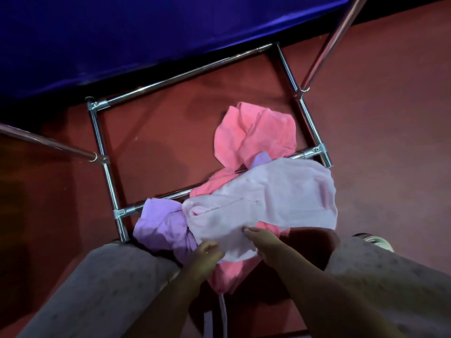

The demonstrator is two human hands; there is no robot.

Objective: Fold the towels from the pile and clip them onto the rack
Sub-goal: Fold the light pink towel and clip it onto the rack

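Note:
A pile of towels lies on the red floor across the near bar of a chrome rack base [100,140]. A pale pink towel [273,198] lies on top, over a bright pink towel [253,132] and a lilac towel [161,225] at the left. My left hand [206,256] pinches the near edge of the pale pink towel. My right hand [260,237] grips the same edge a little to the right. Both forearms reach in from the bottom between my knees.
The rack's base forms a rectangle of chrome tubes on the floor, with two slanted poles [327,47] rising at left and right. A dark blue cloth surface [146,32] fills the back. My grey-trousered knees [109,276] frame the pile; a shoe [377,241] shows at right.

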